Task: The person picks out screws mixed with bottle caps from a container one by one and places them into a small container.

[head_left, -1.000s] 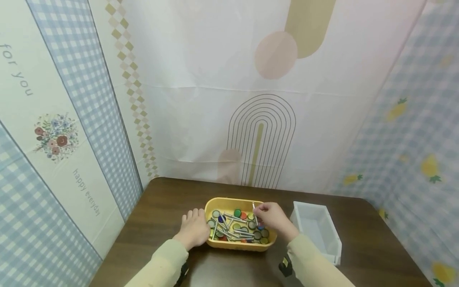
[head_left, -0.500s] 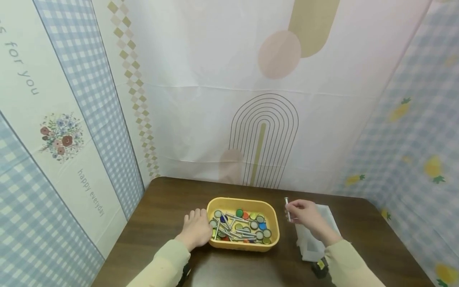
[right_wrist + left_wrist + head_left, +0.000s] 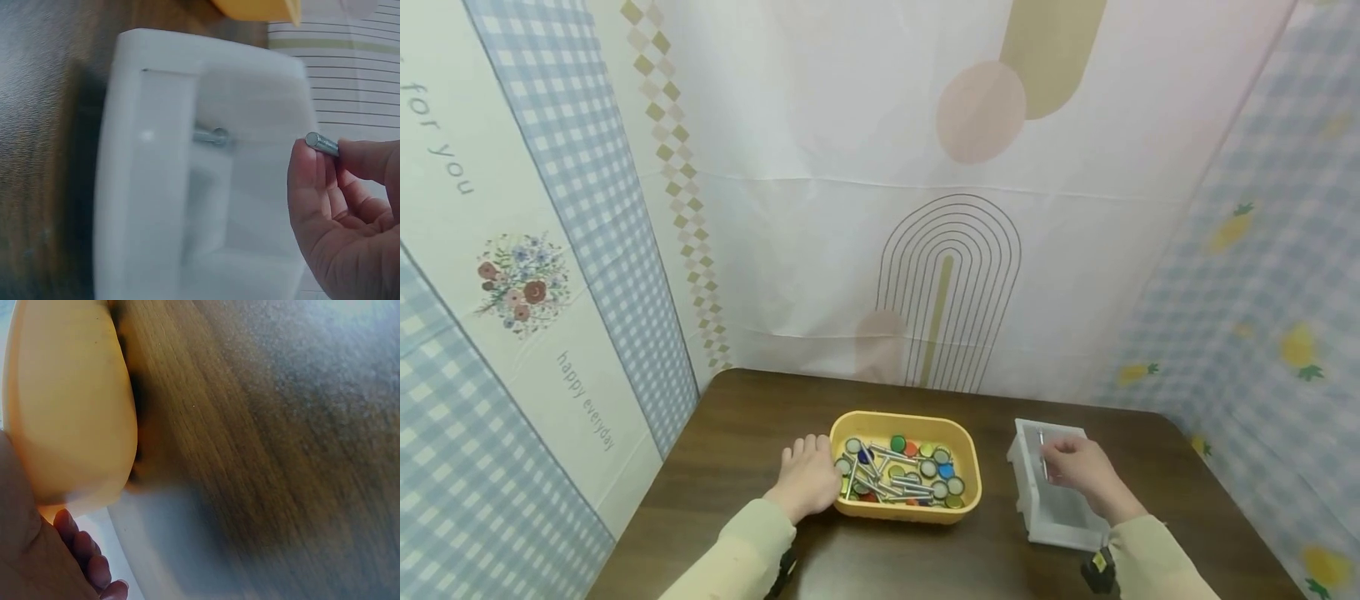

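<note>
My right hand (image 3: 1090, 473) pinches a silver metal bolt (image 3: 1043, 457) over the white bin (image 3: 1032, 508), between thumb and fingertips in the right wrist view (image 3: 324, 144). A blurred bolt-like shape (image 3: 212, 135) shows inside that bin. At the left end of the yellow basket (image 3: 904, 514), my left hand (image 3: 808, 479) rests against the wall with relaxed fingers; the left wrist view shows its fingers (image 3: 84, 545) beside the basket's outer wall (image 3: 75, 412). Several bolts (image 3: 912, 489) and coloured bottle caps (image 3: 898, 443) lie mixed in the basket.
Both containers stand on a dark wooden table (image 3: 760, 400), the white one right of the yellow. A patterned cloth (image 3: 820, 275) hangs behind the table, and checked cloths hang at both sides.
My right hand has carried the bolt rightward from above the yellow basket to the white bin. My left hand has stayed at the basket's left end.
</note>
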Available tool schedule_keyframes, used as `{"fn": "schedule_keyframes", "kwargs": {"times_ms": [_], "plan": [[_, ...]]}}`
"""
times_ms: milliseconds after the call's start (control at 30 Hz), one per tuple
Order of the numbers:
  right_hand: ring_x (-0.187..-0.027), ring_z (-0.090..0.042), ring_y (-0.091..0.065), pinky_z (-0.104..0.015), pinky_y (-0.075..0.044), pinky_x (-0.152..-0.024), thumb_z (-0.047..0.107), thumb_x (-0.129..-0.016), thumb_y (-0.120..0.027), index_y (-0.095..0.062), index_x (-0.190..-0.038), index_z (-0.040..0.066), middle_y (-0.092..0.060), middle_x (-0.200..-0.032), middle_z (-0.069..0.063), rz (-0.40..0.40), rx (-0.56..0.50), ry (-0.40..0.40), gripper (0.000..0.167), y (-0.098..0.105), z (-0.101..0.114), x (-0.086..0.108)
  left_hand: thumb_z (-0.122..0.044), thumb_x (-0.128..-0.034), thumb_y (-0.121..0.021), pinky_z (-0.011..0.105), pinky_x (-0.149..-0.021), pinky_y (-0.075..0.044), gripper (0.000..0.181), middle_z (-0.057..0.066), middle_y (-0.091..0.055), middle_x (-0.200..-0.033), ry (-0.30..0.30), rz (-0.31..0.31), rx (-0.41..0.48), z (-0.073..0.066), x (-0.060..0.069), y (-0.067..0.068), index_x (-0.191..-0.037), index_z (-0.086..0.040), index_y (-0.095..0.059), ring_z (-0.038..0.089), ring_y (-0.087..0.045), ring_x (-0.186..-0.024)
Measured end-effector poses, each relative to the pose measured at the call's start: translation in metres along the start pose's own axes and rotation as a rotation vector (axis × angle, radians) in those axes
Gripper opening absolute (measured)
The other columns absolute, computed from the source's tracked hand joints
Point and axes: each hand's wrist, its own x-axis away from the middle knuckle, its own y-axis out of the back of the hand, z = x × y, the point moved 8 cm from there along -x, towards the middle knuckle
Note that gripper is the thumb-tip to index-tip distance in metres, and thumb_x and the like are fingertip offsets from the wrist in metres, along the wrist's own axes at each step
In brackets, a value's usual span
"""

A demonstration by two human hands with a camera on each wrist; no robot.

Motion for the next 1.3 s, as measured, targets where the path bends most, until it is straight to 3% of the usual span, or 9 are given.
{"fn": "schedule_keyframes", "kwargs": {"times_ms": [267,733,933,1100,1300], "plan": [[-0.082,-0.023,-0.063,-0.038,-0.055,-0.072,0.015,-0.096,-0.056,-0.059,-0.108,-0.012,-0.062,-0.096,-0.016,-0.005,0.031,-0.053,0.029,-0.005,-0.020,-0.005,-0.023,-0.0903,-0.053,0.046,-0.078,-0.029,0.025,0.009,-0.038,-0.088,-0.001,0.014,0.002,-0.004,0.004,0.005,-0.101,-0.002,-0.046,0.028,-0.035,-0.085],[-0.076,-0.021,-0.061,-0.035,-0.053,-0.066,0.015,-0.094,-0.059,-0.063,-0.102,-0.011,-0.063,-0.086,-0.010,-0.019,0.081,-0.060,0.027,-0.011,-0.037,-0.008,-0.026,-0.0908,-0.052,0.044,-0.078,-0.028,0.025,0.007,-0.038,-0.088,0.015,0.011,-0.015,0.001,0.000,-0.001,-0.102,-0.004,-0.046,0.027,-0.034,-0.085],[-0.065,-0.018,-0.056,-0.031,-0.047,-0.060,0.012,-0.090,-0.056,-0.067,-0.084,-0.003,-0.058,-0.068,-0.004,-0.018,0.200,-0.038,0.019,-0.015,-0.038,-0.009,-0.025,-0.0905,-0.053,0.044,-0.077,-0.027,0.023,0.007,-0.037,-0.086,0.001,-0.006,-0.011,0.002,-0.001,-0.002,-0.100,-0.005,-0.047,0.027,-0.033,-0.084],[-0.052,-0.015,-0.048,-0.029,-0.038,-0.052,0.009,-0.080,-0.051,-0.053,-0.058,0.008,-0.049,-0.052,0.001,-0.006,0.336,0.007,0.022,-0.019,-0.039,-0.009,-0.025,-0.0898,-0.053,0.045,-0.076,-0.028,0.023,0.007,-0.037,-0.086,0.002,-0.005,-0.009,0.001,-0.001,-0.001,-0.099,-0.004,-0.047,0.027,-0.035,-0.083],[-0.045,-0.012,-0.040,-0.028,-0.032,-0.049,0.008,-0.076,-0.049,-0.042,-0.051,0.014,-0.043,-0.046,0.004,0.007,0.411,0.020,0.027,-0.022,-0.041,-0.008,-0.022,-0.0894,-0.052,0.045,-0.077,-0.028,0.023,0.008,-0.037,-0.087,0.006,-0.001,0.004,-0.002,0.001,0.003,-0.100,-0.003,-0.046,0.028,-0.034,-0.084]]}}
